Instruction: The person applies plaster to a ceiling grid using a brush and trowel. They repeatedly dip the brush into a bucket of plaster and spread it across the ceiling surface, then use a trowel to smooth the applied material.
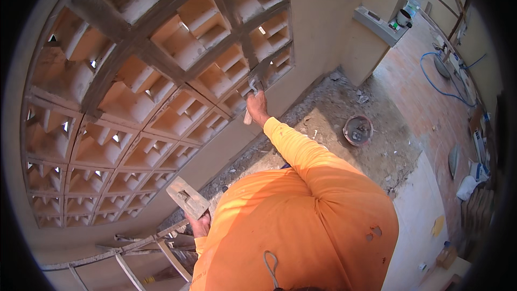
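My right hand (257, 106) is closed round the wooden handle of a trowel (247, 117). The trowel's metal blade is against the grey mortar joint (262, 71) between blocks of the breeze-block wall (161, 121). Lower and to the left, my left hand (200, 224) grips a flat rectangular board (200, 203), with a small greyish lump on its face. Some of the left fingers are hidden by the board. Wide dark mortar bands run between the upper blocks; the lower joints look thin.
A round bucket (358, 130) with grey mortar in it stands on the rubble-strewn ground to the right. A metal frame (129, 251) lies at lower left. At upper right, a cup (403, 18) and a bottle (413, 4) are near a ledge (379, 26); a blue hose (431, 78) curls beyond.
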{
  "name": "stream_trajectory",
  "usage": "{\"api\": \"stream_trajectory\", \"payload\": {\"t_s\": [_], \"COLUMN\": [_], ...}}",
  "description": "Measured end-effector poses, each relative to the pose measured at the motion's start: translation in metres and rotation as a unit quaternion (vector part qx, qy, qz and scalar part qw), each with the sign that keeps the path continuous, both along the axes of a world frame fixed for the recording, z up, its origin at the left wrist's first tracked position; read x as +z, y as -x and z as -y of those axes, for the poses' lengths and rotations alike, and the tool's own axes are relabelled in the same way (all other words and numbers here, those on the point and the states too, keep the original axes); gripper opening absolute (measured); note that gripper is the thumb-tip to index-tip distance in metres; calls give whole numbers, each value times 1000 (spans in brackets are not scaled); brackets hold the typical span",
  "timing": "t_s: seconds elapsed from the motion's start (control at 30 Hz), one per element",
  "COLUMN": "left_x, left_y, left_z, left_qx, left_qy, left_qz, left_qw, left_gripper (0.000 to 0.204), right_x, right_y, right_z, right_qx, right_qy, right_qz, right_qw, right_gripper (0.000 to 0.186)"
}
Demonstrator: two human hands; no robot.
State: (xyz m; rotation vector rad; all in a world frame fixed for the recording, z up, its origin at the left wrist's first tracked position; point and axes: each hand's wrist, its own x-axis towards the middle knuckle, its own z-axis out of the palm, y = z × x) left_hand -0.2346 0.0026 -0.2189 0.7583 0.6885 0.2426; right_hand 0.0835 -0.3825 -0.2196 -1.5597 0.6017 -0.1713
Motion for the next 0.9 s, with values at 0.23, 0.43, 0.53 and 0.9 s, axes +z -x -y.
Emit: {"api": "stream_trajectory", "payload": {"t_s": [0.23, 0.43, 0.53, 0.9], "left_x": [1, -12, -17, 1], "left_y": [-16, -16, -22, -28], "left_z": [14, 22, 25, 67], "left_qx": [-13, -54, -6, -39], "left_qy": [4, -117, 12, -22], "left_qz": [19, -3, -6, 5], "left_qw": [1000, 992, 1000, 999], "left_gripper": [28, 29, 30, 28], "right_x": [-8, -4, -3, -36], "right_y": [58, 16, 2, -23], "right_z": [50, 122, 133, 111], "right_qx": [42, -26, -20, 1], "right_qy": [-264, -197, -172, 37], "right_qz": [38, 64, 62, 67], "right_qw": [963, 978, 983, 997], "right_gripper": [11, 9, 13, 31]}}
